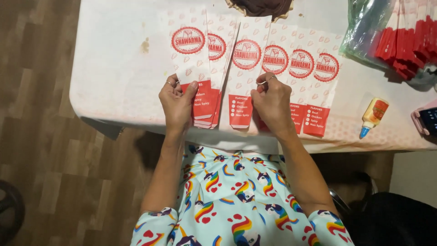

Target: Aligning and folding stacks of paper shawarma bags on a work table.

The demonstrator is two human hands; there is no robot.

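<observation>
Several long white paper sleeves with red round emblems and red bottom panels lie side by side on a white-covered table [118, 54]. My left hand [176, 101] rests on the left stack of sleeves [193, 54], its thumb pressing the red panel. My right hand [273, 104] lies on the row of overlapping sleeves to the right [300, 64], fingers curled over their lower part. A single sleeve [243, 68] sits between my two hands. Each hand wears a ring.
A small glue bottle [373, 116] with a blue tip lies at the right. A clear plastic bag of red and white folded sleeves [400, 36] sits at the back right. A dark object [261, 7] is at the table's far edge. A pink device [425, 120] lies at the right edge.
</observation>
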